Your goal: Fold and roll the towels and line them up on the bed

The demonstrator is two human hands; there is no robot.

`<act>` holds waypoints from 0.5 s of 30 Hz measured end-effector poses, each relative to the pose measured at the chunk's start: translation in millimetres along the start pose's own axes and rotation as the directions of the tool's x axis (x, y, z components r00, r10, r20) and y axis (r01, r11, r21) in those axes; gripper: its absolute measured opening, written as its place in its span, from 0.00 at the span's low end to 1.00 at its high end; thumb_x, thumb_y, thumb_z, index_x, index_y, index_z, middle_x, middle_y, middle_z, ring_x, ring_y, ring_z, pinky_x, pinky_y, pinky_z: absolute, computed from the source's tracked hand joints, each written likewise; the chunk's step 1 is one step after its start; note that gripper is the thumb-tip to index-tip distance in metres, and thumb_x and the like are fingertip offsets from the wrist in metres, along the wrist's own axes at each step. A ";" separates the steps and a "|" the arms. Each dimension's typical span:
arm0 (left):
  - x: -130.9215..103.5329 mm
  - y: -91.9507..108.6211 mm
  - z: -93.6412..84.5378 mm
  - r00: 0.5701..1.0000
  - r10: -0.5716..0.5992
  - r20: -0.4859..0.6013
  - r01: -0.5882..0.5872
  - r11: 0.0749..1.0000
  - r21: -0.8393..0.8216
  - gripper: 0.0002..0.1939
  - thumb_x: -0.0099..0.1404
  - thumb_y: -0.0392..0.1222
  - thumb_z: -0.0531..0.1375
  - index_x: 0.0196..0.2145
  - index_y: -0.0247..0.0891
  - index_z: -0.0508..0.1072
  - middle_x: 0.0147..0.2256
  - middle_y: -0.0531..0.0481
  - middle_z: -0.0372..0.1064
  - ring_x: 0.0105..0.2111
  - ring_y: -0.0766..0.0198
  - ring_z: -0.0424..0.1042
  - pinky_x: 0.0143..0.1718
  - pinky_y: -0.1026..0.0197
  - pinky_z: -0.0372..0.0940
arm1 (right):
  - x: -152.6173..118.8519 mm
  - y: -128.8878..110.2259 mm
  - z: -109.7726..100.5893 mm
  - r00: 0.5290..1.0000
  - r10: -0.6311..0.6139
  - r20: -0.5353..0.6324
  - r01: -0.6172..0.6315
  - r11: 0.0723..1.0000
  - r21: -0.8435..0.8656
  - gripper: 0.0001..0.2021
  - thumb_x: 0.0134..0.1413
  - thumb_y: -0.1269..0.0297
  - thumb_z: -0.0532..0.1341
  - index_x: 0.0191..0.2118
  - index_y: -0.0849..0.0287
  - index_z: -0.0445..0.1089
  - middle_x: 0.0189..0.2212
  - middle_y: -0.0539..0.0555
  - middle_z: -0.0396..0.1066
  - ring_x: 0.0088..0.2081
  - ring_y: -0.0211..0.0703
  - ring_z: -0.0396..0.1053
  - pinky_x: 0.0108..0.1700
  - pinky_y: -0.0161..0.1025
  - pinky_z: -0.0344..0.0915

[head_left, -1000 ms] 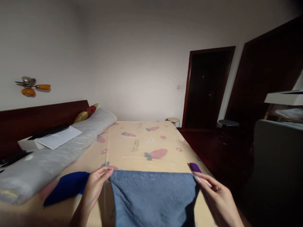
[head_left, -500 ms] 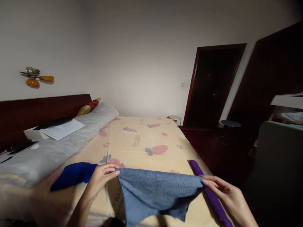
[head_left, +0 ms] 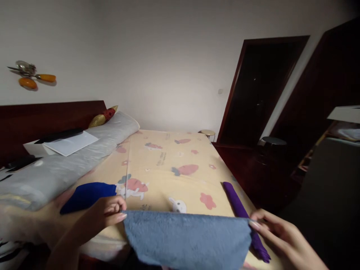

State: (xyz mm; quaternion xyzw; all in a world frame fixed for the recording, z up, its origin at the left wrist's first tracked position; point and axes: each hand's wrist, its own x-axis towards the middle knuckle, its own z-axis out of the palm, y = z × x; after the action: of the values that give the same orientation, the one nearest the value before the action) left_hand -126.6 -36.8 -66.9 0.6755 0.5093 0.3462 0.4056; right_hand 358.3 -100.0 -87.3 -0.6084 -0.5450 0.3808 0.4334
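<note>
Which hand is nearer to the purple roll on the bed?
Right. The right hand is close by the purple roll, pinching one corner of the gray-blue cloth; the left hand is well left of it, at the opposite corner.

Towel (head_left: 188, 240) and roll (head_left: 235, 200): partly obscured
The bottom edge crops the towel. Towel corner and right hand (head_left: 278, 230) cover part of the roll. The left edge crops the headboard (head_left: 50, 115). Lettering (head_left: 161, 159) on the sheet (head_left: 168, 187) is too small to read; shadow hides the dark stool's (head_left: 274, 140) base.
</note>
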 end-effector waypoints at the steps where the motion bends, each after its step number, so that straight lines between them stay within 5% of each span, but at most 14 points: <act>1: 7.9 -7.0 4.7 0.999 -0.030 0.024 0.031 0.999 -0.037 0.08 0.48 0.45 0.68 0.23 0.42 0.72 0.17 0.59 0.60 0.20 0.67 0.60 0.21 0.66 0.53 | 6.3 4.6 8.8 0.999 0.017 0.035 -0.018 1.000 0.025 0.20 0.38 0.42 0.67 0.29 0.55 0.71 0.16 0.48 0.63 0.19 0.38 0.60 0.20 0.36 0.58; 5: 45.3 -39.5 36.9 0.970 -0.194 0.147 0.221 0.955 -0.195 0.17 0.47 0.51 0.68 0.26 0.41 0.67 0.20 0.58 0.65 0.17 0.67 0.67 0.16 0.68 0.50 | 33.6 31.4 47.0 0.992 0.070 0.108 -0.085 0.987 0.138 0.21 0.45 0.40 0.63 0.30 0.56 0.67 0.16 0.47 0.67 0.16 0.36 0.60 0.19 0.34 0.55; 7: 57.2 -48.0 52.0 0.970 -0.215 0.112 0.239 0.923 -0.300 0.20 0.45 0.54 0.69 0.27 0.41 0.66 0.23 0.56 0.68 0.21 0.61 0.74 0.19 0.66 0.59 | 40.9 40.6 56.9 0.998 0.047 0.041 -0.053 0.982 0.181 0.22 0.46 0.40 0.62 0.29 0.56 0.65 0.22 0.51 0.72 0.22 0.40 0.68 0.24 0.35 0.61; 10: 60.1 -40.4 63.6 0.988 -0.043 -0.148 -0.019 0.919 -0.394 0.20 0.48 0.55 0.68 0.28 0.41 0.66 0.32 0.48 0.75 0.38 0.52 0.77 0.39 0.55 0.70 | 41.2 42.0 53.9 0.971 -0.104 -0.216 0.138 0.980 0.146 0.20 0.47 0.42 0.63 0.31 0.56 0.67 0.27 0.52 0.73 0.31 0.43 0.71 0.34 0.35 0.66; 12: 57.1 -28.6 64.5 0.942 0.116 -0.315 -0.223 0.918 -0.329 0.16 0.53 0.53 0.67 0.29 0.42 0.67 0.40 0.43 0.76 0.48 0.50 0.73 0.49 0.52 0.67 | 39.6 39.4 45.7 0.892 -0.214 -0.399 0.264 0.962 0.074 0.21 0.45 0.41 0.64 0.34 0.55 0.68 0.30 0.52 0.72 0.34 0.43 0.71 0.37 0.36 0.67; 15: 58.3 -26.3 64.4 0.909 0.213 -0.357 -0.304 0.927 -0.220 0.12 0.56 0.51 0.64 0.30 0.43 0.69 0.47 0.39 0.75 0.54 0.49 0.69 0.52 0.51 0.64 | 44.0 43.0 39.3 0.832 -0.276 -0.481 0.309 0.951 -0.010 0.22 0.43 0.40 0.64 0.34 0.55 0.68 0.31 0.53 0.72 0.34 0.44 0.70 0.37 0.37 0.67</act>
State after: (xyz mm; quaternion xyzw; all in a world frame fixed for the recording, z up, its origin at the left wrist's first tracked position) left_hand -66.5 11.1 -115.2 0.6087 0.4222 0.5709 0.3540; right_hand 340.9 -53.2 -140.5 -0.5778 -0.4947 0.1668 0.6274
